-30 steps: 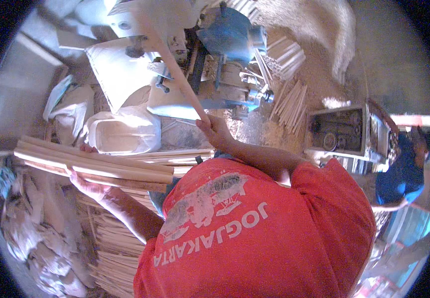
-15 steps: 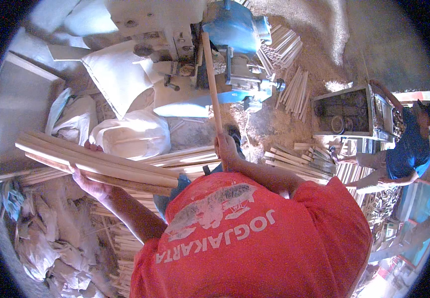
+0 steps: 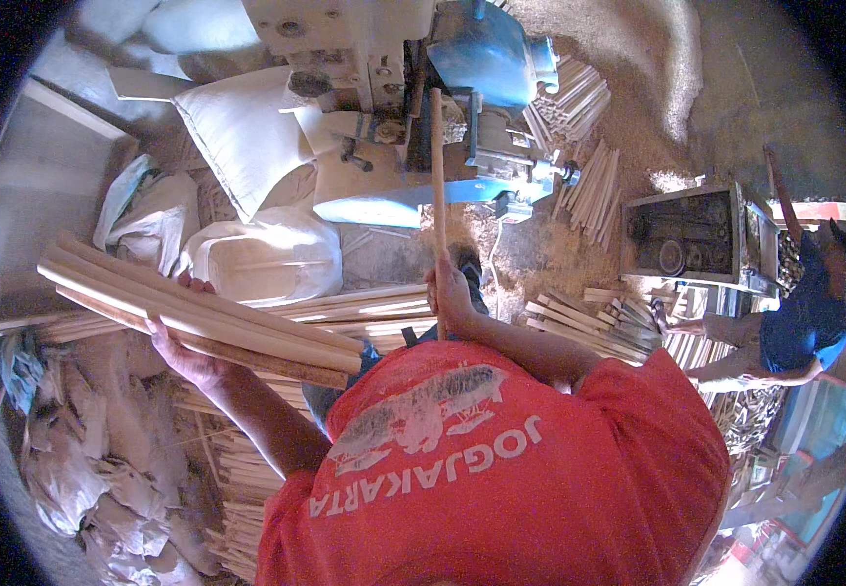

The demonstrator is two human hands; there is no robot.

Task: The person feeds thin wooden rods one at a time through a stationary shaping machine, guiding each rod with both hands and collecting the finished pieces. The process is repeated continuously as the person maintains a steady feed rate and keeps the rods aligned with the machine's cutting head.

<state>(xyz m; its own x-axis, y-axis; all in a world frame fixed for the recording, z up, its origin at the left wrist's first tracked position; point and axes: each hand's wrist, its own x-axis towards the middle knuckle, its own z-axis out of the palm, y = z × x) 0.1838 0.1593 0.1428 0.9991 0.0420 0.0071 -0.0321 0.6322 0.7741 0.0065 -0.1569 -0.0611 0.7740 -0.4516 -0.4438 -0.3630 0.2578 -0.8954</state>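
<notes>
My left hand (image 3: 188, 354) grips a bundle of pale wooden strips (image 3: 208, 308) from the left side, with thumb and fingertips showing along it; one lower strip has a rough brown edge. My right hand (image 3: 450, 298) is wrapped round a single narrow wooden stick (image 3: 438, 171), which points away from my red-shirted body. The stick's far end is at the blue and grey machine (image 3: 476, 54); whether it touches the machine I cannot tell. More long strips (image 3: 364, 303) lie beneath my hands.
A white sack (image 3: 242, 137) and a white plastic container (image 3: 257, 264) are left of the machine; crumpled sacks (image 3: 91, 498) lie lower left. Stick piles (image 3: 589, 195) lie on sawdust to the right, beside an open metal housing (image 3: 677, 239) and a co-worker in blue (image 3: 799, 327).
My right hand has moved right and down, swinging the stick from slanting to straight ahead. The bundle tilts slightly more. The co-worker's arm has reached further up beside the metal housing.
</notes>
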